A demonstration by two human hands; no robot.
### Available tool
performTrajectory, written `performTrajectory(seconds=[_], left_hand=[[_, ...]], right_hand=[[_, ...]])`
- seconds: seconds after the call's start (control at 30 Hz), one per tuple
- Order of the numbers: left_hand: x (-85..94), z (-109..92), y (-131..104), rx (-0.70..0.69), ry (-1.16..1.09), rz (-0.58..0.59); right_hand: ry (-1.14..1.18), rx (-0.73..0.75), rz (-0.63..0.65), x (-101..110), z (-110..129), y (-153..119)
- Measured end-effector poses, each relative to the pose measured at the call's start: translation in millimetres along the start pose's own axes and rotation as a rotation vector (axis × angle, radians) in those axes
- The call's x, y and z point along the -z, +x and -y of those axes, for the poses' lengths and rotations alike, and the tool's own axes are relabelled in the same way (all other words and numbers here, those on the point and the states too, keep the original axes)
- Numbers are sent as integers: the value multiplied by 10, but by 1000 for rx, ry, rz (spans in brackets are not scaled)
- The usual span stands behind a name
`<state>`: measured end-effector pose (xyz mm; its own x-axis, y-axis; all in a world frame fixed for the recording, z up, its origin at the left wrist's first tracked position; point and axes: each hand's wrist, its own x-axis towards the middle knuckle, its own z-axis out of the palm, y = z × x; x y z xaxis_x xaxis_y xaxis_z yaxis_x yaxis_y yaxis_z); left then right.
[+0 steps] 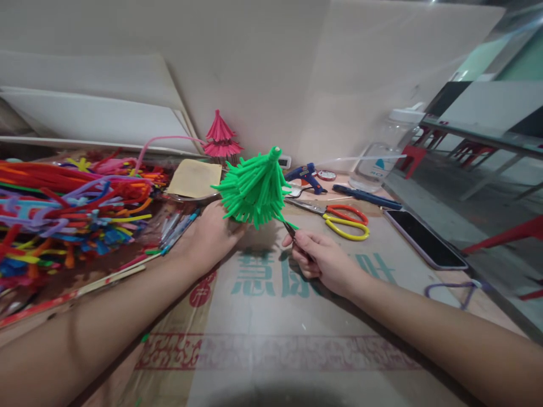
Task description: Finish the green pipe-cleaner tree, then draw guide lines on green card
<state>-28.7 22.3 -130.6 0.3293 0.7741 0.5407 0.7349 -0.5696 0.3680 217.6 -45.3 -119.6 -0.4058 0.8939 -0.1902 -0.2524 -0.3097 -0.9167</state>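
Observation:
A green pipe-cleaner tree (pixel 254 189), its fringed layers hanging from a pointed top, is held up over the mat. My left hand (pixel 218 232) grips it from below and behind, the fingers mostly hidden by the green strands. To the right, my right hand (pixel 320 254) is closed around a small dark tool (pixel 290 229) that looks like tweezers. Its tip meets a green strand (pixel 282 217) sticking out from the tree's lower right edge. Beyond stands a similar pink pipe-cleaner tree (pixel 218 135).
Bundles of coloured pipe cleaners (pixel 63 209) fill the left side. Pens (pixel 178 229), scissors (pixel 345 220), a blue glue gun (pixel 309 178), a dark blue long-handled tool (pixel 367 196), a phone (pixel 425 239) and a water bottle (pixel 375 164) lie or stand around the printed mat (pixel 271 316).

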Motion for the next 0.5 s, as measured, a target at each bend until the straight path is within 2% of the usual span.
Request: performTrajectory(seconds=[0.17,0.5], left_hand=[[17,-11,9,-73,67,2],[20,-25,4,-78,73,-13]], right_hand=[[41,-45,4,-6,13,-10],[25,-30,4,3,8,3]])
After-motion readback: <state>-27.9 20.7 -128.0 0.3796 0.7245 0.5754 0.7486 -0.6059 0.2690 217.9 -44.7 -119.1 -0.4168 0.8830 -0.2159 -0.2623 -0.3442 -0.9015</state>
